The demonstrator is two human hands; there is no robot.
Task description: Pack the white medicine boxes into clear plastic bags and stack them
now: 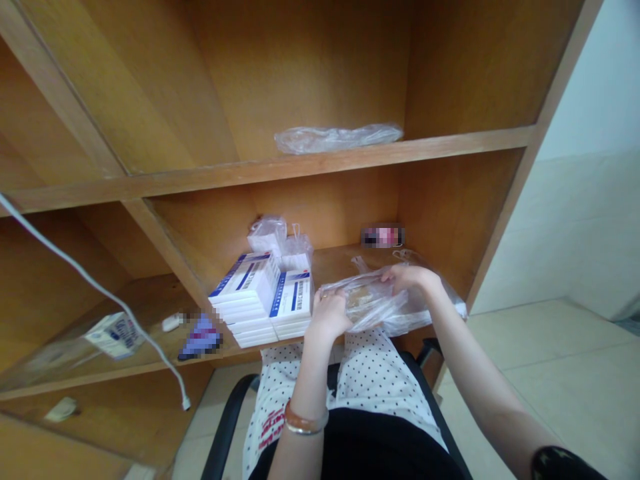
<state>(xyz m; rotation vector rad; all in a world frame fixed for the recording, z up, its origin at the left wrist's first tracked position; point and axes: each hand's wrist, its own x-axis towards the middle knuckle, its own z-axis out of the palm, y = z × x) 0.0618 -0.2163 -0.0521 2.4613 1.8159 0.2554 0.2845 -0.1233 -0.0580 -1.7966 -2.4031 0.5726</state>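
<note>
Left hand (327, 315) is gripping the left end of a crinkly clear plastic bag (400, 308), fingers (320, 300) curling over the film and pressing it against a flat tan packet (367, 303) inside. Right hand (410, 277) is sitting on top of the bag further right, fingers (395, 272) bent down onto the film. Can't tell if they're pinching it, since the thumb is hidden behind the plastic.

Bag is lying roughly horizontal, long axis running left to right across the body, its loose end pointing right and drooping slightly past the right hand. It's being held just above the front edge of a honey-coloured wooden shelf (340, 263), beside the boxes.

Stacked flat white cardboard boxes with blue stripes (260, 303) are standing just left of the left hand, in two piles. Crumpled clear plastic bags (275, 240) are sitting behind them. A flattened clear plastic bag (337, 139) is lying on the shelf above. A small white-and-blue carton (115, 335) is lying tilted on the left section, with a white cable (95, 287) hanging across it. A polished bangle (306, 420) is circling the left wrist. A white polka-dot cloth (300, 377) is covering the lap, over a black chair (230, 413).
</note>
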